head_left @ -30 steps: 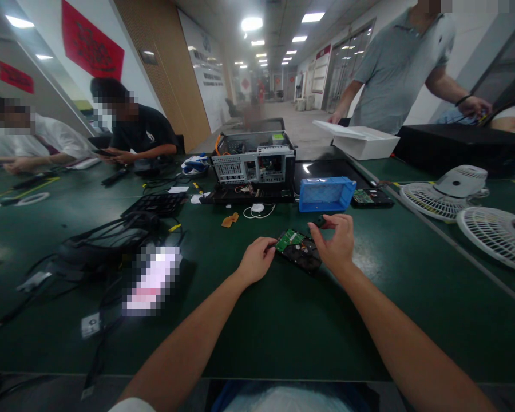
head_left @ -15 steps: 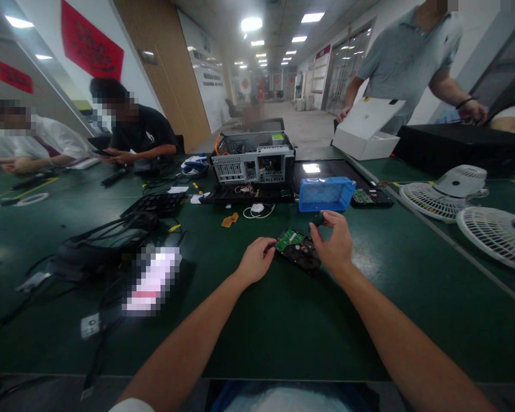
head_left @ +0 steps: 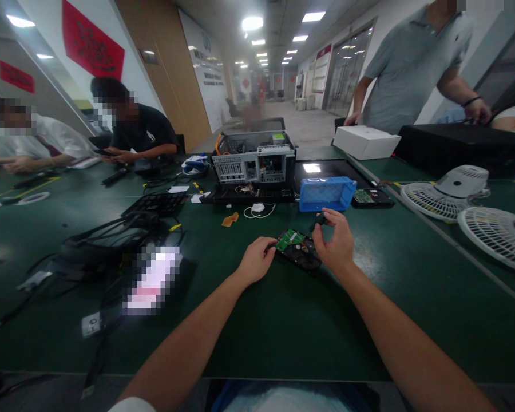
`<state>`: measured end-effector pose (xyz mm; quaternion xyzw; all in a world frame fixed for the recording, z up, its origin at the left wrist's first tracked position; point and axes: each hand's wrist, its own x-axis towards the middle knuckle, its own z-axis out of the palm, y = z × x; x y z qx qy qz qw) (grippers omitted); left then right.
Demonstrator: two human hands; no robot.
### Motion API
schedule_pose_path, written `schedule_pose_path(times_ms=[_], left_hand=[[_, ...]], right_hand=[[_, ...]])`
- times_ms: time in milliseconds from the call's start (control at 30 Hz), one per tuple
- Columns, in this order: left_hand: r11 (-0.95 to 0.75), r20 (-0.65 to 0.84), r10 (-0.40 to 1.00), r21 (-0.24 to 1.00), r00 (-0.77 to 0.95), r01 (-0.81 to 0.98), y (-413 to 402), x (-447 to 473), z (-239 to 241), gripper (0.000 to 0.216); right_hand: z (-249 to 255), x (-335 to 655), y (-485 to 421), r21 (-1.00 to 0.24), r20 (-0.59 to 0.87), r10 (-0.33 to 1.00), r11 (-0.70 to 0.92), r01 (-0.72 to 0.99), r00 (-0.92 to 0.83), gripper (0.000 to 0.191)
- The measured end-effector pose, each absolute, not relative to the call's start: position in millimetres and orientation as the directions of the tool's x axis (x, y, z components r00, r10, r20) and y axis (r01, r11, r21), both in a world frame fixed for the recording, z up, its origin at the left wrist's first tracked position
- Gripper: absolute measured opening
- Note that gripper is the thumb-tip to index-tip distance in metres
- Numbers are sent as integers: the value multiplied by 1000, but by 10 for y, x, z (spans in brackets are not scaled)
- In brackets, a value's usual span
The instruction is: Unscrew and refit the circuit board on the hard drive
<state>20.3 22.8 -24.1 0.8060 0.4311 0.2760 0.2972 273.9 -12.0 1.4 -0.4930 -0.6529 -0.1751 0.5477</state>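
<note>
A hard drive (head_left: pixel 298 250) lies on the green table with its green circuit board facing up. My left hand (head_left: pixel 257 260) is closed on the drive's left end, thumb and fingers pinching the edge. Over the right side of the drive, my right hand (head_left: pixel 335 240) is closed around a short dark screwdriver (head_left: pixel 319 221). Its tip is too small and dark to make out. Just behind my right hand stands a blue plastic bin (head_left: pixel 326 194), tipped so that its open side faces me.
An opened computer case (head_left: pixel 253 163) stands behind the drive. A second circuit-board drive (head_left: pixel 372 197) lies right of the bin. White fan parts (head_left: pixel 442 191) are at the right; a black headset with cables (head_left: pixel 107 246) and a lit phone (head_left: pixel 152 280) lie left. Other people sit or stand around the table.
My right hand has shifted slightly, and the screwdriver now slants lower toward the drive. Across the table, a standing person has closed the lid of the white box. My left hand stays put.
</note>
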Motion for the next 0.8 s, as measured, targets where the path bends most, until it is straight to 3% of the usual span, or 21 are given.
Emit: schedule_pose_path(times_ms=[600,800], left_hand=[[-480,220,847,705,483,521,246,201,-278,30],[-461,200,857,709,475,534,243,205,-266,30]], right_hand=[[-18,2705,-138,-367,845,521,402,839,120,46],[6,2712,-132,-338,866,483,372,864,131,45]])
